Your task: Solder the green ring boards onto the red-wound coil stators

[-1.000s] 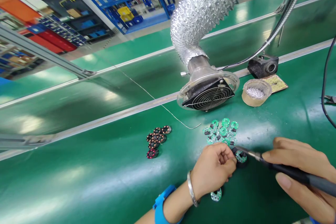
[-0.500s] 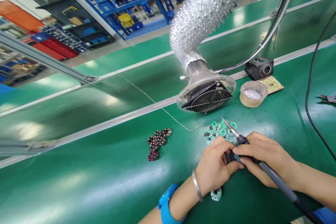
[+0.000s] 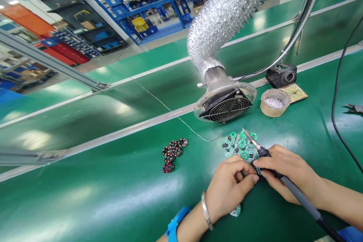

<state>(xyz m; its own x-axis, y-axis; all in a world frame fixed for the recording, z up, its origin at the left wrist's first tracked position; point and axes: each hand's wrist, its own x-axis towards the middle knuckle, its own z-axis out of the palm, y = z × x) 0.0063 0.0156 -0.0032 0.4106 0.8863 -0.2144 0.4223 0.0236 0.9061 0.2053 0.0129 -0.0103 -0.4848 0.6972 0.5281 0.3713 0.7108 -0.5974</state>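
My right hand (image 3: 292, 172) is closed around a soldering iron (image 3: 297, 191), whose bare metal tip points up and away over the pile of boards. Its thumb and fingertips also pinch a small green circuit board (image 3: 258, 170), largely hidden between the two hands. My left hand (image 3: 231, 187) is closed, with thumb and forefinger pinched at the left edge of that board. Just beyond the hands lies a loose pile of round green circuit boards (image 3: 241, 143). Another green board (image 3: 236, 211) rests on the bench, partly covered by my left wrist.
Several copper-wound ring coils (image 3: 172, 151) sit to the left. A thin solder wire (image 3: 188, 125) hangs down to the bench. Above stands a fume extractor fan (image 3: 227, 106) on a foil duct. Behind are a tub of solder bits (image 3: 274, 103) and an iron stand (image 3: 282, 75); pliers (image 3: 354, 108) lie right.
My left hand has drawn slightly left and down, uncovering more of the board pile. My right hand and the soldering iron hold nearly the same place. The view has shifted a little.
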